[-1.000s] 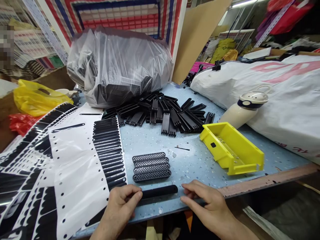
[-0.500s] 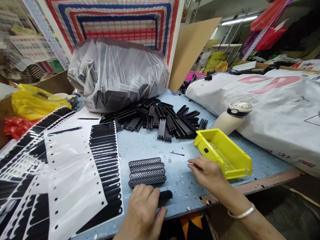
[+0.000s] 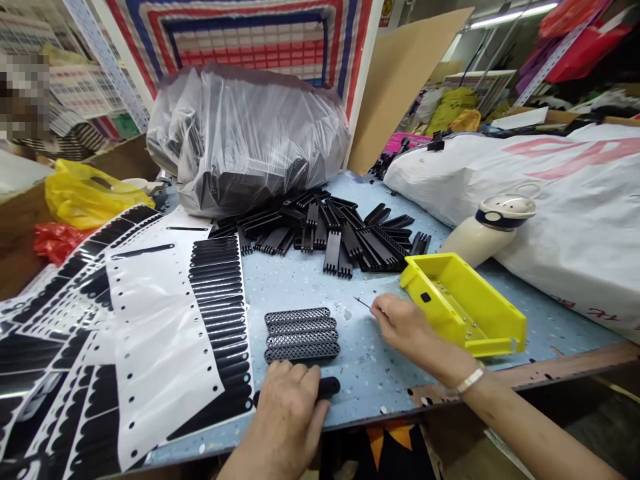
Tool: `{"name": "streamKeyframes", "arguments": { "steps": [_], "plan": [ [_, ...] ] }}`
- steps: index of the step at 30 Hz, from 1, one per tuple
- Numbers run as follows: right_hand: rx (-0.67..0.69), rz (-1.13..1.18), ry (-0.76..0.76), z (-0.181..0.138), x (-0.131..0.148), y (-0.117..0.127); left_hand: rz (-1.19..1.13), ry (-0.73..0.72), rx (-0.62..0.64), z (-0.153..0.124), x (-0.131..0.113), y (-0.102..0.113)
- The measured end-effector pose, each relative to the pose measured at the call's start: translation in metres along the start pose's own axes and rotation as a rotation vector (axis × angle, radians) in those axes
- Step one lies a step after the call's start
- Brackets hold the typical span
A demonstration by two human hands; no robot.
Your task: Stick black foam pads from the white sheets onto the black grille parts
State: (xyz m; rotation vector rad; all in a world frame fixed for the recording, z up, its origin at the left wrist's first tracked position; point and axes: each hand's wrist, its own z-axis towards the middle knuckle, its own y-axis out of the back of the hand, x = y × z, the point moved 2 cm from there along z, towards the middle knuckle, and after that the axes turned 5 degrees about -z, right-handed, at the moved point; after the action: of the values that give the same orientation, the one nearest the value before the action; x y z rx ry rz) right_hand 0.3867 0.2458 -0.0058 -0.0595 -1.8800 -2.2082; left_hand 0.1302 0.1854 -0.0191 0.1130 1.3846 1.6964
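Note:
My left hand (image 3: 293, 403) is closed over a black strip with a rounded end (image 3: 329, 387) at the table's front edge; the strip shows on both sides of my fingers. Just beyond it, several black lattice-patterned strips (image 3: 302, 335) lie side by side in a neat block. My right hand (image 3: 405, 325) pinches a thin dark needle-like tool (image 3: 362, 302) by one end, its far end pointing left over the blue table. Beside that hand is a yellow bin (image 3: 493, 313) with small shiny pieces scattered on its floor.
Black slotted pieces (image 3: 345, 237) form a loose pile before a plastic-wrapped bundle (image 3: 250, 133). Sheets of black stickers (image 3: 220, 320) cover the left side. A cream bottle (image 3: 480, 233) leans by the white sack (image 3: 575, 220) on the right. A person (image 3: 55, 133) is at far left.
My right hand has moved to the thin needle-like tool and taken hold of it; its fingers were apart before. My left hand stays on the black strip. The view has shifted slightly.

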Motion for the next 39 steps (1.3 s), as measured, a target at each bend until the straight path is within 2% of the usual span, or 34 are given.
{"name": "streamKeyframes", "arguments": {
  "steps": [2,4,6,10,13,16,19,25,33,39],
  "plan": [
    [-0.006,0.084,0.044,-0.027,0.015,0.005,-0.007,0.01,0.019,0.002,-0.004,0.0],
    [-0.071,0.292,0.11,-0.053,0.035,0.012,-0.009,0.039,0.017,0.004,-0.007,0.0],
    [-0.081,0.425,0.168,-0.072,0.057,0.017,-0.011,0.053,0.005,0.005,-0.009,0.001],
    [-0.058,0.476,0.124,-0.088,0.082,0.02,-0.036,0.052,0.006,0.007,-0.009,0.002],
    [-0.091,0.413,0.15,-0.095,0.084,0.014,-0.046,0.065,-0.002,0.006,-0.008,0.001],
    [-0.211,0.357,0.263,-0.103,0.079,0.006,-0.059,0.075,-0.009,0.006,-0.009,0.001],
    [-0.298,0.329,0.293,-0.106,0.078,0.002,-0.065,0.082,-0.01,0.005,-0.01,0.0],
    [-0.246,0.318,0.281,-0.106,0.081,0.002,-0.066,0.086,0.004,0.006,-0.01,0.001],
    [-0.129,0.285,0.272,-0.094,0.093,0.017,-0.067,0.097,-0.005,0.006,-0.011,0.001],
    [-0.023,0.264,0.257,-0.098,0.086,0.007,-0.067,0.085,-0.011,0.007,-0.011,0.002]
  ]
}}
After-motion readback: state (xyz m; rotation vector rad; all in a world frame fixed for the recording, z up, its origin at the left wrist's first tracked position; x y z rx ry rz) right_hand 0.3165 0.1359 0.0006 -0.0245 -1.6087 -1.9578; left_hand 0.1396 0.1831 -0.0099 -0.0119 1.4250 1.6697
